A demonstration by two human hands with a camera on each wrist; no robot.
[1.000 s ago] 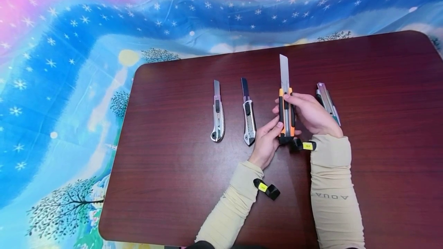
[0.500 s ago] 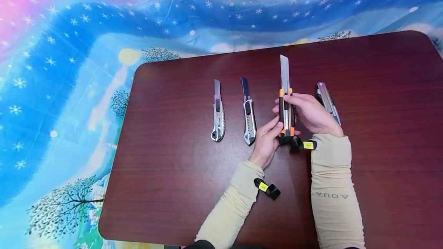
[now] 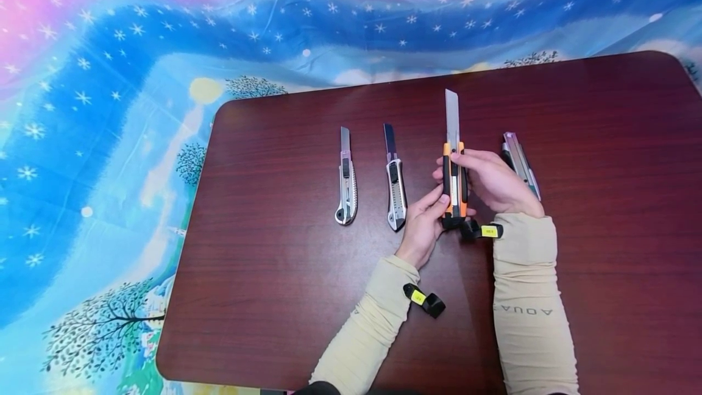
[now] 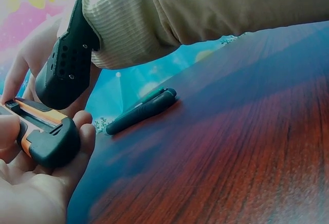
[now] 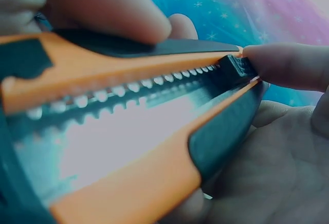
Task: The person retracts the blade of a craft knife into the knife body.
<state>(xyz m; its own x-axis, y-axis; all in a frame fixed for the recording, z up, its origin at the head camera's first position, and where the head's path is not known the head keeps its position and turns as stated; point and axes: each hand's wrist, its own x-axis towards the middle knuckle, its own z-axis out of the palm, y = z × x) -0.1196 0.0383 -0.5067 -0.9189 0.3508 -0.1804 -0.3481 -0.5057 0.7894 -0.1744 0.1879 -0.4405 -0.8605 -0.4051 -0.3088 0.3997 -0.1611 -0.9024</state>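
Note:
An orange and black utility knife [image 3: 454,185] is held upright above the table, its long blade [image 3: 452,114] extended toward the far edge. My left hand [image 3: 422,224] grips the handle's lower end, thumb on its side; the left wrist view shows the black end cap [image 4: 56,144] within that hand. My right hand [image 3: 496,178] holds the upper handle from the right. In the right wrist view its thumb [image 5: 288,67] touches the black slider [image 5: 236,70] in the ridged metal channel. Fingers behind the handle are partly hidden.
Left of my hands lie two silver utility knives with blades out, one with a bright blade [image 3: 345,181] and one with a dark blade [image 3: 395,188]. Another knife [image 3: 520,163] lies behind my right hand, partly covered. The brown table [image 3: 263,261] has a patterned cloth [image 3: 307,17] beyond it.

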